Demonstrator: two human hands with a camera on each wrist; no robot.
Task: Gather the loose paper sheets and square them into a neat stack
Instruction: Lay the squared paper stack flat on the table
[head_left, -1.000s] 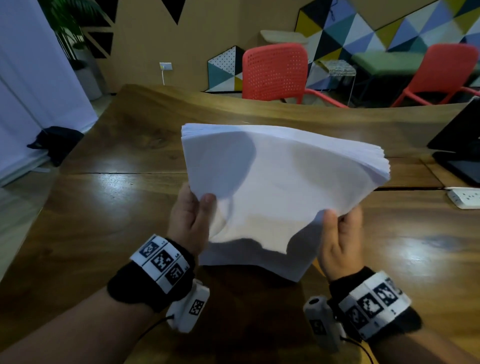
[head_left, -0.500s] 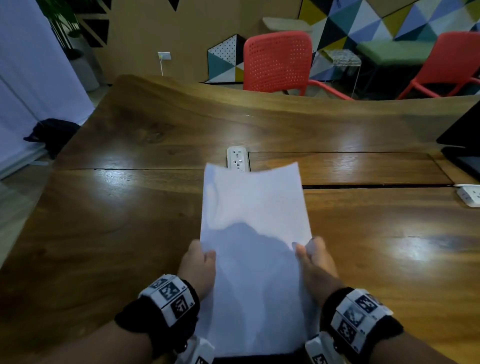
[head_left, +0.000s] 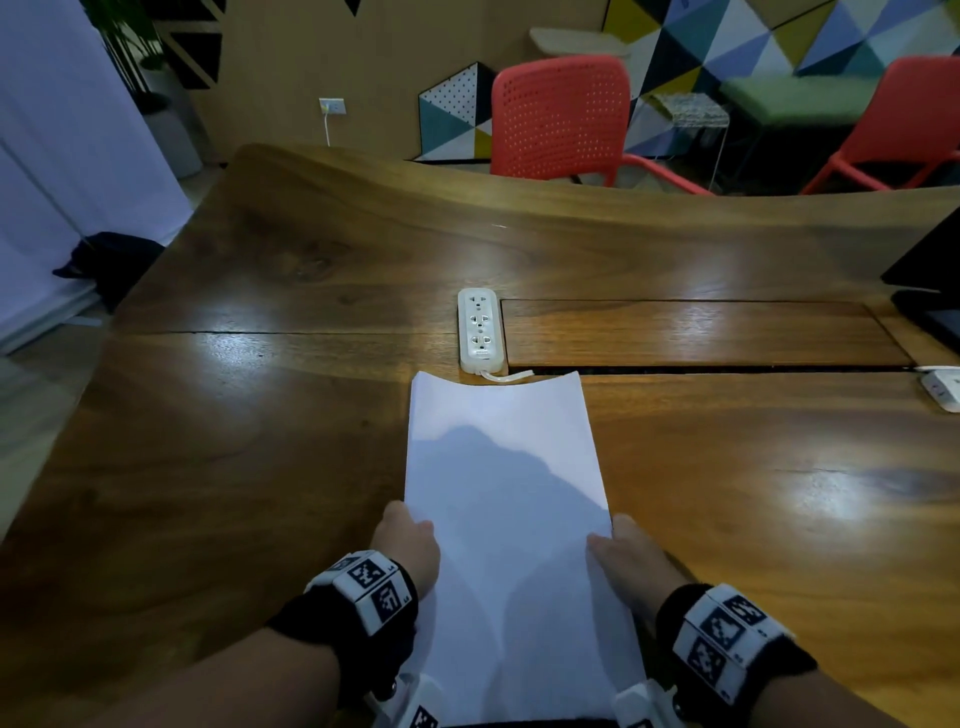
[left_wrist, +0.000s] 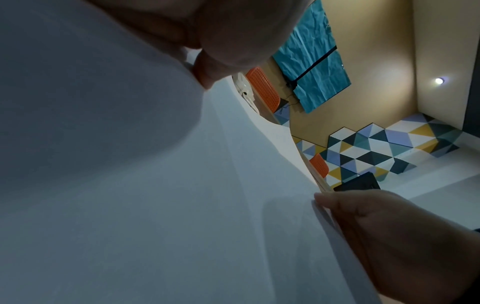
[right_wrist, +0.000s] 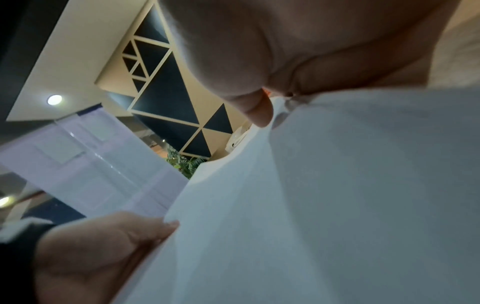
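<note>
A stack of white paper sheets (head_left: 506, 499) lies lengthwise in front of me over the wooden table (head_left: 260, 441), its far end bowed slightly. My left hand (head_left: 408, 540) grips the stack's left long edge, thumb on top. My right hand (head_left: 623, 551) grips the right long edge the same way. In the left wrist view the paper stack (left_wrist: 130, 185) fills the frame with my left thumb (left_wrist: 207, 76) on it and the right hand (left_wrist: 389, 236) across. The right wrist view shows the paper stack (right_wrist: 337, 205) under my right thumb (right_wrist: 259, 111), with the left hand (right_wrist: 103, 246) opposite.
A white power strip (head_left: 480, 330) lies just beyond the paper's far end, next to a recessed wooden cable hatch (head_left: 696, 332). Another white strip (head_left: 943, 389) and a dark laptop (head_left: 930, 291) sit at the right edge. Red chairs (head_left: 561, 119) stand behind the table.
The stack was held up, fanned and bent, a second ago. It has since been turned lengthwise and lowered toward the table, and both hands have shifted to its long side edges near me.
</note>
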